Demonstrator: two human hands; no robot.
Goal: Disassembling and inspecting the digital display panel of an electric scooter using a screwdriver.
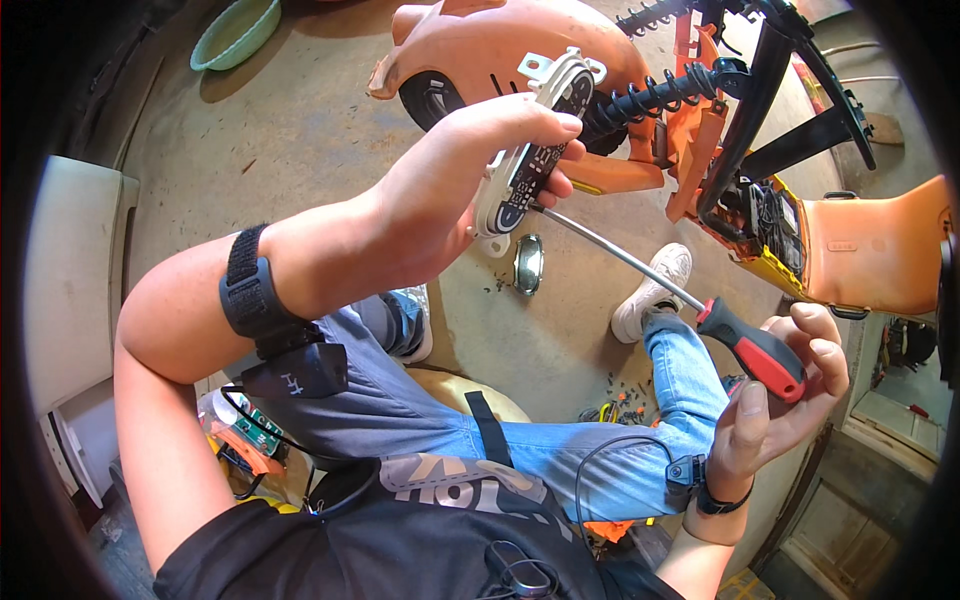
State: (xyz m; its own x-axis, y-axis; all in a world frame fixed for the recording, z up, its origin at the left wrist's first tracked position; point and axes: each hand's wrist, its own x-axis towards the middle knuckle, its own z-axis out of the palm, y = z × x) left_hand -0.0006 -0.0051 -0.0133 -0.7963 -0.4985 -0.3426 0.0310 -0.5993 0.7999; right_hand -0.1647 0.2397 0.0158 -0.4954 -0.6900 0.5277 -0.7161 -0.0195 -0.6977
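Observation:
My left hand (pixel 455 190) grips a white housing with a dark circuit board (pixel 538 160) and mounting tabs, held tilted above the floor. A screwdriver (pixel 750 352) with a red and black handle angles from lower right up to the housing's lower side, its tip hidden there. My right hand (pixel 770 410) is loosely curled round the handle's end. Below the housing, a chrome oval piece (pixel 530 263) lies on the floor among small dark bits.
An orange scooter body (pixel 610 50) with black springs (pixel 670 95), frame and orange seat (pixel 865 240) fills the upper right. A green basin (pixel 235 35) is upper left, a white cabinet (pixel 80 270) left. Loose boards and orange parts (pixel 250 445) lie beside my legs.

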